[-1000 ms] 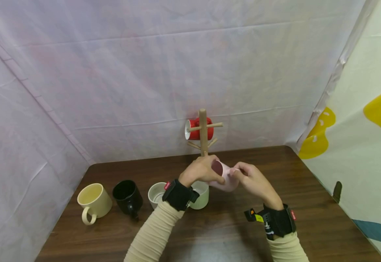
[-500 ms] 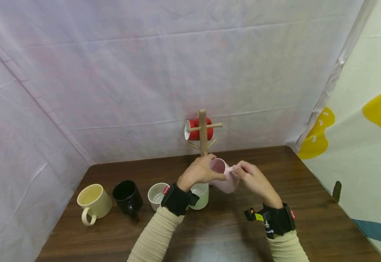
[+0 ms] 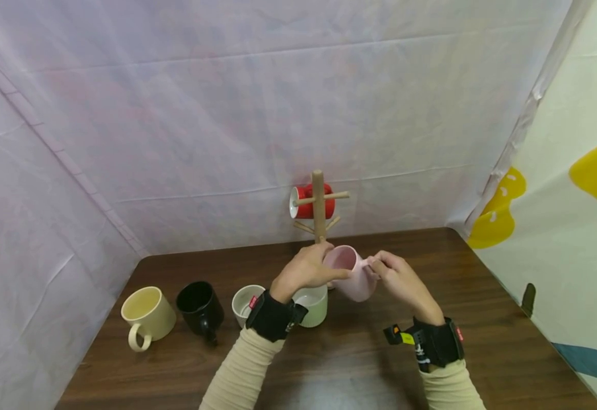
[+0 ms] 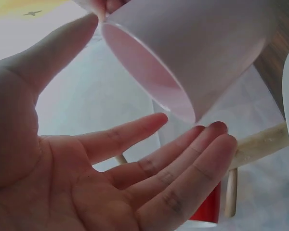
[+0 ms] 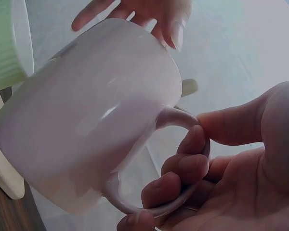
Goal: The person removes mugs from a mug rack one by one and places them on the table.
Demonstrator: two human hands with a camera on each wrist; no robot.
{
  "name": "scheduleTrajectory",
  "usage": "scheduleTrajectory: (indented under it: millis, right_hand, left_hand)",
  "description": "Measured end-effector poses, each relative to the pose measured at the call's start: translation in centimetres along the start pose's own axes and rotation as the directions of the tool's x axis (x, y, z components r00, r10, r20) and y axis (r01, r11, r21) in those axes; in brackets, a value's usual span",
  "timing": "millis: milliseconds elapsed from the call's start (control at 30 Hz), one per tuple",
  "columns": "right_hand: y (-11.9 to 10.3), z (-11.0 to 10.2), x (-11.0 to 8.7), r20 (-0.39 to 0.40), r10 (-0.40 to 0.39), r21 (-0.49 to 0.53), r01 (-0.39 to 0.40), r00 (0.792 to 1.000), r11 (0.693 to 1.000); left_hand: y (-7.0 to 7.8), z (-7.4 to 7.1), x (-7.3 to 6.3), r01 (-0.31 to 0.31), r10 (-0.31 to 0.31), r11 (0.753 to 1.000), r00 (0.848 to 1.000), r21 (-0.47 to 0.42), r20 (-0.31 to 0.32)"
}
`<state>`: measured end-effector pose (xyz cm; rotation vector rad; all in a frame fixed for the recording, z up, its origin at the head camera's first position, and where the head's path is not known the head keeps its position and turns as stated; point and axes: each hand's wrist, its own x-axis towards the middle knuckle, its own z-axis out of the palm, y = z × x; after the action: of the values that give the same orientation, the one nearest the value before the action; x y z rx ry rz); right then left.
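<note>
A pink mug point(image 3: 358, 286) is held tilted above the table, its mouth turned toward my left hand point(image 3: 303, 269). My right hand point(image 3: 401, 283) grips the mug's handle point(image 5: 183, 118), with fingers through the loop and the thumb on top. In the left wrist view, the left fingers point(image 4: 183, 178) are extended and spread beside the mug's rim, holding nothing; the thumb tip lies close to the rim. Just behind the hands rises a wooden mug tree point(image 3: 318, 219). A red mug point(image 3: 306, 213) hangs at its upper pegs. The left hand hides part of the tree's lower end.
A pale green ribbed cup point(image 3: 317, 312) stands just below the left hand. Farther left are a small white cup point(image 3: 241, 304), partly behind the wrist, a black mug point(image 3: 202, 315) and a yellow mug point(image 3: 159, 320). All stand on the dark wooden table point(image 3: 339, 364), with white fabric behind.
My left hand has slid slightly left, away from the pink mug, uncovering more of its mouth. The mug has turned a little more upright. The right hand stays at the handle.
</note>
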<state>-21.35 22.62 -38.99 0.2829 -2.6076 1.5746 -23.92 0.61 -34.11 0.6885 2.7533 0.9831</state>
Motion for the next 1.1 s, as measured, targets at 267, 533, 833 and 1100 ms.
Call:
scheduleTrajectory:
  millis: [267,533,833,1100]
  right_hand:
    - [0.1,-0.3,0.0,0.000,0.053,0.037,-0.053,0.999,0.998]
    - [0.6,0.0,0.3,-0.006,0.054,0.114,-0.053,0.999,0.992]
    - [0.6,0.0,0.3,0.013,0.079,0.115,-0.080,0.997,0.990]
    - [0.7,0.1,0.4,0.022,0.112,0.156,-0.114,0.993,0.981]
  left_hand:
    - [-0.5,-0.2,-0.9,-0.039,0.039,0.999,0.998,-0.012,-0.051]
    - [-1.6,0.0,-1.8,-0.122,0.118,0.990,0.991,-0.077,-0.064]
    - [-2.5,0.0,-2.8,-0.068,0.062,0.992,0.996,-0.109,-0.056]
    - [-3.4,-0.2,-3.9,-0.071,0.061,0.989,0.994,-0.126,-0.086]
